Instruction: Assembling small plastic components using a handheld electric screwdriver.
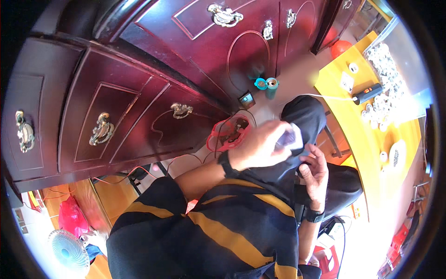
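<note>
Lower left of frame: small white fan (68, 251), red bag (72, 216) on floor. Upper left to centre: dark red wooden cabinet (116, 93), brass handles. Centre: tangle of red wires (227, 135) on floor. Just right of centre: left hand (260, 146) blurred, closed round small pale object (290, 138), above dark trouser knee. Right hand (316, 174) half-curled, resting on dark fabric, gripping nothing visible. Far right: yellow desk (371, 139), black tool (369, 93). Best to steady object against knee, keep grip firm, move slowly.
</note>
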`<state>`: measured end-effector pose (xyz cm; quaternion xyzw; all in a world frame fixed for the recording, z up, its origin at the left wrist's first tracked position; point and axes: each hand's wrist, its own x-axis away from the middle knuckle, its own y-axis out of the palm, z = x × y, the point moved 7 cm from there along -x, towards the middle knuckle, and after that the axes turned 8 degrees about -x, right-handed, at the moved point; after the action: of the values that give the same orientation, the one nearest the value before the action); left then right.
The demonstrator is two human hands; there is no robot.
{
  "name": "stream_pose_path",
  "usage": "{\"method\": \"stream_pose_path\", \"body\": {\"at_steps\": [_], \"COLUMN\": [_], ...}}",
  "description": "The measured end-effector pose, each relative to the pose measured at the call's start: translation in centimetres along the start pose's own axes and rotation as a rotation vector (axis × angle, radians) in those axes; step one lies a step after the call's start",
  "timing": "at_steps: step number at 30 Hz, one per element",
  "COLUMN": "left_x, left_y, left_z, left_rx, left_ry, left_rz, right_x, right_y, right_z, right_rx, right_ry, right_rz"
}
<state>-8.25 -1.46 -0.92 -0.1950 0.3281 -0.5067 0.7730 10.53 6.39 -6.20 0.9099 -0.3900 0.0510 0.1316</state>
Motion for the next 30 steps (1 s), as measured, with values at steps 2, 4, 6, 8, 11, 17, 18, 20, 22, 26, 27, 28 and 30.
{"method": "stream_pose_path", "body": {"at_steps": [2, 4, 6, 8, 11, 17, 18, 20, 22, 26, 27, 28, 30], "left_x": [-0.3, 0.3, 0.4, 0.1, 0.2, 0.0, 0.1, 0.1, 0.1, -0.2, -0.3, -0.1, 0.2], "left_y": [2.3, 5.8, 8.2, 9.3, 11.0, 12.0, 11.9, 11.8, 11.6, 11.3, 11.1, 11.1, 10.8], "left_z": [2.8, 3.9, 3.4, 3.3, 2.8, 2.2, 2.4, 2.6, 2.9, 3.0, 3.2, 3.1, 3.0], "left_rx": [-0.087, -0.222, -0.242, -0.208, -0.183, -0.185, -0.182, -0.183, -0.172, -0.087, -0.073, -0.104, -0.125], "left_ry": [0.054, 0.094, 0.122, 0.139, 0.152, 0.112, 0.109, 0.101, 0.095, 0.011, -0.013, -0.004, 0.005], "left_rz": [-0.123, -0.204, -0.293, -0.343, -0.431, -0.517, -0.500, -0.479, -0.453, -0.408, -0.397, -0.370, -0.342], "right_x": [0.0, -0.2, -0.1, 0.3, 0.5, 0.0, 0.0, 0.1, 0.4, 0.4, 0.3, 0.3, 0.4], "right_y": [0.8, 0.5, -1.5, -3.4, -4.3, -5.1, -5.2, -5.4, -5.6, -5.5, -5.7, -4.6, -3.3], "right_z": [-0.2, 0.4, 2.3, 4.0, 5.6, 6.2, 6.4, 6.6, 6.2, 6.1, 6.2, 5.3, 4.7], "right_rx": [-0.247, -0.332, -0.372, -0.365, -0.352, -0.214, -0.170, -0.127, -0.075, -0.201, -0.216, -0.336, -0.594], "right_ry": [0.012, -0.039, -0.010, 0.008, 0.033, 0.060, 0.071, 0.081, 0.058, 0.009, -0.020, -0.007, 0.095], "right_rz": [-0.025, -0.011, -0.008, 0.005, 0.052, 0.057, 0.067, 0.070, 0.080, 0.034, 0.015, -0.028, -0.025]}}
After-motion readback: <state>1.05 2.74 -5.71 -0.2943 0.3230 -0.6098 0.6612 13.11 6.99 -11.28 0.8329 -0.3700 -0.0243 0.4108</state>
